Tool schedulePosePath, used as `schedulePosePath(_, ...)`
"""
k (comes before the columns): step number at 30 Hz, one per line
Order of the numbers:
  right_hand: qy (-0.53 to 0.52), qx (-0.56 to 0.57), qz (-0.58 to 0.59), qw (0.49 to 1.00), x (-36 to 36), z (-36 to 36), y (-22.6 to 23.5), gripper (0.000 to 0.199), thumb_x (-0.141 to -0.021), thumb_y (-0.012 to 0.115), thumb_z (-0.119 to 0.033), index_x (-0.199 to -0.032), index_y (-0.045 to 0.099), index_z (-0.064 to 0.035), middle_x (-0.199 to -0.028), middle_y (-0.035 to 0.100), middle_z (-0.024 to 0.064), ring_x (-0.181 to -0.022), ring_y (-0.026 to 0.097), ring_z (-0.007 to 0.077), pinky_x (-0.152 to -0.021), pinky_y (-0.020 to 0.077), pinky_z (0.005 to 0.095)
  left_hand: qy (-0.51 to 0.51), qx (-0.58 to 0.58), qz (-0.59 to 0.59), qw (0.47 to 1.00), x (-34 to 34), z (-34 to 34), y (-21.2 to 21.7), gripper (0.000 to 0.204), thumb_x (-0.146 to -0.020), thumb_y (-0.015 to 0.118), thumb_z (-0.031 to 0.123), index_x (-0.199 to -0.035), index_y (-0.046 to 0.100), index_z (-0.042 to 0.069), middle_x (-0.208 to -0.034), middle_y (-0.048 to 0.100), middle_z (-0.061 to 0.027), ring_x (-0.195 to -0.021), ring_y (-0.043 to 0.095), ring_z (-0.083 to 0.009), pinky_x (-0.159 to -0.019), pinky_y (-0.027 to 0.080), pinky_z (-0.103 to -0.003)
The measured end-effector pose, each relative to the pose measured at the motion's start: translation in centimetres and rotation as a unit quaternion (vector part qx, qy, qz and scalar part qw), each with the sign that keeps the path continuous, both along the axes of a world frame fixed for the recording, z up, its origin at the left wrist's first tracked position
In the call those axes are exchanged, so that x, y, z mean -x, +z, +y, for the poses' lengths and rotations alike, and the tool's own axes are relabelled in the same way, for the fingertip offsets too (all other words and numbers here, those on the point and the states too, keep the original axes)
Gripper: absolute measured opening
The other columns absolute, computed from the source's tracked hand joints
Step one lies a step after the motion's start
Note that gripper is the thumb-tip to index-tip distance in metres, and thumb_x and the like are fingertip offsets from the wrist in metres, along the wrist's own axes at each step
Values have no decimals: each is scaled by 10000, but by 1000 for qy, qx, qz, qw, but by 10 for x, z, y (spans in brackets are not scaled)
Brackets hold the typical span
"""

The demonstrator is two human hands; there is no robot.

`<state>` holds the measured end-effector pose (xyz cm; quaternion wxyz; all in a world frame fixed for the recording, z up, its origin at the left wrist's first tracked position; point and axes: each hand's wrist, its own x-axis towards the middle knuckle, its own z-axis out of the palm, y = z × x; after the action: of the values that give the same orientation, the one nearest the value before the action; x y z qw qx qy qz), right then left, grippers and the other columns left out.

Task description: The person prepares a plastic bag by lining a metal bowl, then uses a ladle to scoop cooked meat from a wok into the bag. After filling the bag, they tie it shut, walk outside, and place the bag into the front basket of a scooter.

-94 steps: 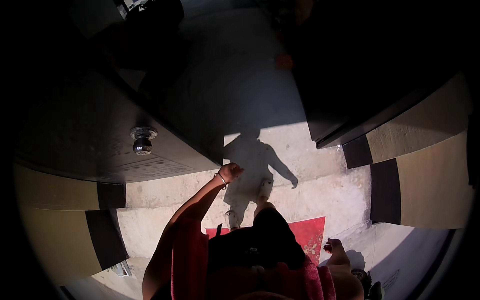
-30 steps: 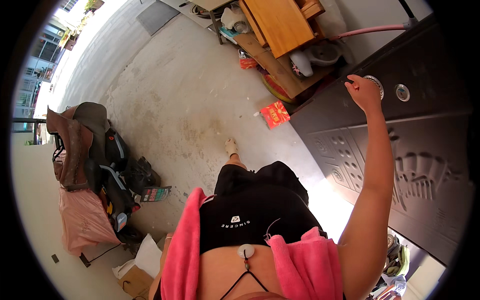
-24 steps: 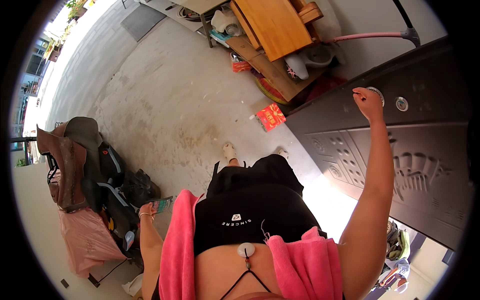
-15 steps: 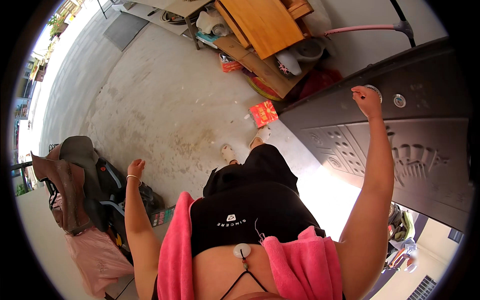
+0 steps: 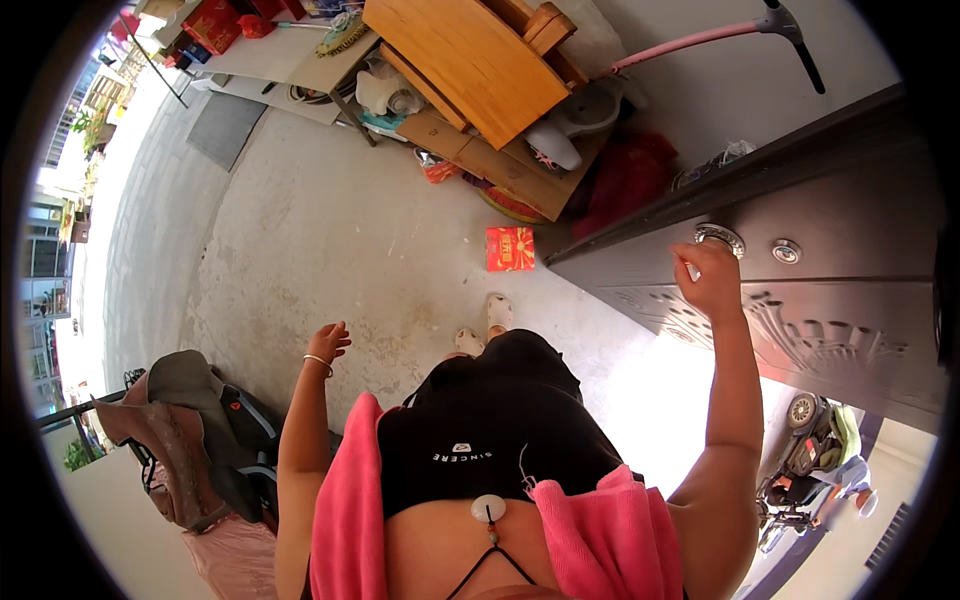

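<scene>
At the right stands a dark brown metal door (image 5: 850, 250) with embossed patterns. A round silver fitting (image 5: 722, 238) is set in it, and beside that a small round lock (image 5: 786, 251). My right hand (image 5: 712, 280) is curled closed at the fitting, fingers around the door handle, which is mostly covered by the hand. My left hand (image 5: 331, 343) hangs at my left side with a bracelet on the wrist. Its fingers are apart and hold nothing. A pink towel (image 5: 345, 500) lies over my shoulders.
A red box (image 5: 510, 249) lies on the concrete floor ahead of my feet. Wooden furniture (image 5: 470, 65) and flattened cardboard (image 5: 480, 165) are piled by the wall. A child seat (image 5: 185, 430) on a vehicle stands at my left. A pink-framed item (image 5: 690, 45) leans at the far right.
My feet are farther back from the red box. My left hand has loosened from a curl to spread fingers. My right hand stays at the door handle, and the door's angle in view has shifted.
</scene>
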<state>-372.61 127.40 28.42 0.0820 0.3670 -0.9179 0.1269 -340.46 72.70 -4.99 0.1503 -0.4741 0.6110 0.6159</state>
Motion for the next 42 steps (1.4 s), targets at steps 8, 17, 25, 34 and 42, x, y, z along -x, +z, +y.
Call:
schedulePosePath(8, -12, 43, -43, 998, -23, 19, -9, 140, -664, 652, -41, -800, 666, -69, -616, 568, 67, -605, 564, 246, -628, 471, 348, -513, 223, -4, 829, 23, -11, -102, 300, -842, 617, 322, -990, 659, 65, -872, 656, -96, -754, 641, -215, -616, 493, -372)
schedulePosePath(17, -63, 42, -57, 995, -43, 91, -43, 36, -668, 588, -89, -683, 613, -110, -555, 531, 65, -594, 541, 271, -557, 446, 391, -443, 119, -83, 885, 209, 82, -97, 285, -840, 614, 314, -966, 657, 61, -854, 650, -93, -733, 639, -214, -597, 490, -377)
schedulePosePath(25, -257, -119, -159, 946, -134, 188, -43, 108, -690, 551, -58, -736, 647, -77, -537, 511, 83, -627, 551, 279, -678, 444, 386, -499, 134, -141, 845, 262, 169, -85, 273, -838, 611, 306, -944, 654, 58, -837, 645, -90, -713, 637, -213, -580, 488, -381)
schedulePosePath(34, -522, -119, -108, 838, -267, 272, -56, 194, -701, 584, -67, -879, 660, -61, -793, 651, 113, -880, 590, 278, -853, 444, 375, -501, 152, -182, 833, 246, 153, -70, 260, -837, 608, 298, -919, 651, 55, -819, 639, -87, -692, 635, -212, -560, 485, -386)
schedulePosePath(42, -644, 614, -325, 322, -354, 226, -90, 519, -830, 668, -350, -1175, 526, 11, -988, 622, 144, -862, 651, 246, -708, 532, 340, -504, 229, -226, 801, 281, 146, -49, 250, -835, 605, 290, -898, 648, 52, -803, 633, -85, -673, 633, -210, -543, 482, -391)
